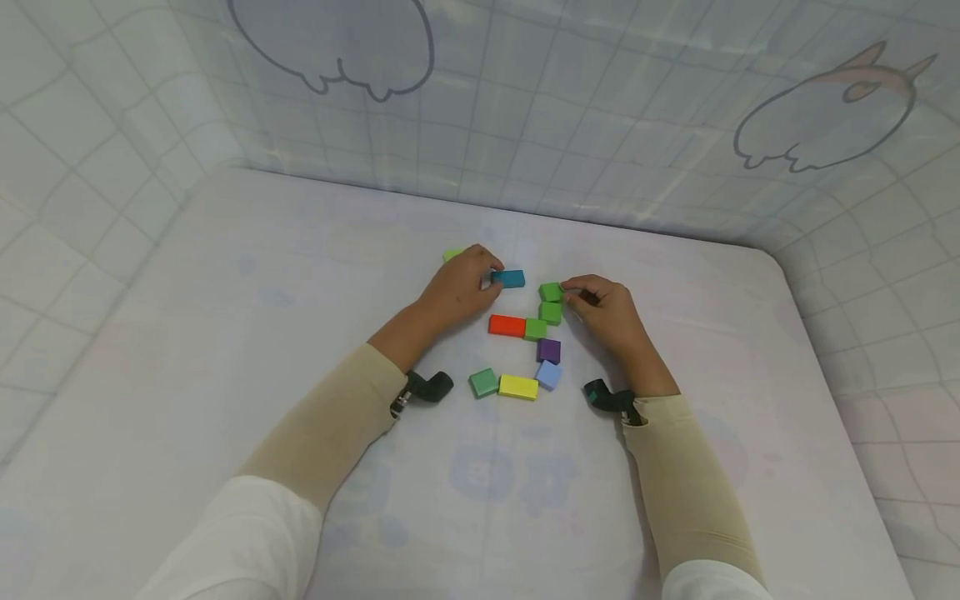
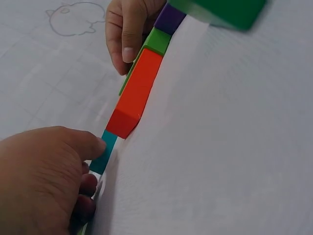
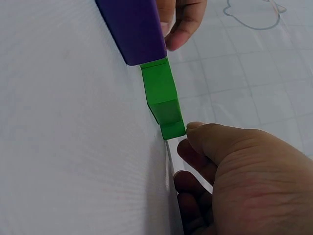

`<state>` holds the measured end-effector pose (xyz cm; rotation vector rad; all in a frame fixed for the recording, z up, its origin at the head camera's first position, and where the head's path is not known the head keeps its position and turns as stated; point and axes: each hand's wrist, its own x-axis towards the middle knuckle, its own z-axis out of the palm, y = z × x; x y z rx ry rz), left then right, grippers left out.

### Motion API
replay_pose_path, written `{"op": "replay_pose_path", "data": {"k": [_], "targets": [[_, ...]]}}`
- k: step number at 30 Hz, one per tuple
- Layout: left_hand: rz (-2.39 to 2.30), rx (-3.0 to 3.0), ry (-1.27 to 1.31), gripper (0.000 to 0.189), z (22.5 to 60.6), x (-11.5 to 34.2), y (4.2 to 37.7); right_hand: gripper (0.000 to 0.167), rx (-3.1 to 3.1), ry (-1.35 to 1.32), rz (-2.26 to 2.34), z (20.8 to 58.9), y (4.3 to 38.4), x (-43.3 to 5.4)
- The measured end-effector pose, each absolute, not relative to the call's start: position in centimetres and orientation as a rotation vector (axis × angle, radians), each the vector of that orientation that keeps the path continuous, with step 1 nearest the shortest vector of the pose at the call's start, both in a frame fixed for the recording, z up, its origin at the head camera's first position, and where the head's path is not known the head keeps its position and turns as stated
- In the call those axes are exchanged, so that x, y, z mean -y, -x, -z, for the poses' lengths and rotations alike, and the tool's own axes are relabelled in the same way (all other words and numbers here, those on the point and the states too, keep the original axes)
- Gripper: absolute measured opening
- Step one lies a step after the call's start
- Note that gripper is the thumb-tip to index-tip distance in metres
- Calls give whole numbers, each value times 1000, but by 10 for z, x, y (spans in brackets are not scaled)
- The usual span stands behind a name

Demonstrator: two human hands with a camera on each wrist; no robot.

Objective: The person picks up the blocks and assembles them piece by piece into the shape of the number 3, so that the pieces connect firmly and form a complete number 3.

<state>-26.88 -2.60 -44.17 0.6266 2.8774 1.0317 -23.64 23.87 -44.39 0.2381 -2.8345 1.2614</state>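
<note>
My left hand (image 1: pixel 461 285) pinches the left end of a teal block (image 1: pixel 512 279) between thumb and index finger. Part of a light green block (image 1: pixel 452 255) shows behind that hand, the rest hidden. My right hand (image 1: pixel 609 312) has its thumb and index fingertips right at the right side of a green block (image 1: pixel 551 292), fingers loosely bent. Below that block lie a second green block (image 1: pixel 550 313) and a third green block (image 1: pixel 536 330). A red block (image 1: pixel 507 326) adjoins the third one on its left, seen also in the left wrist view.
Below these, a purple block (image 1: pixel 549 351), a light blue block (image 1: pixel 549 375), a yellow block (image 1: pixel 518 387) and a dark green block (image 1: pixel 483 382) curve round to the left. All lie on a pale cloth-covered surface (image 1: pixel 480 500) with a patterned wall behind.
</note>
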Motion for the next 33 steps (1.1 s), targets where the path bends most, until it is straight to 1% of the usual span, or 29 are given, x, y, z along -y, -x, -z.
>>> {"op": "replay_pose_path", "data": {"k": [15, 22, 33], "targets": [[-985, -2894, -616, 28, 444, 17, 273, 18, 2831, -246, -1259, 443, 236, -237], [-970, -2890, -551, 28, 442, 17, 275, 17, 2836, -244, -1258, 443, 238, -233], [-916, -2900, -543, 31, 439, 18, 273, 16, 2850, -235, -1266, 441, 238, -229]]}}
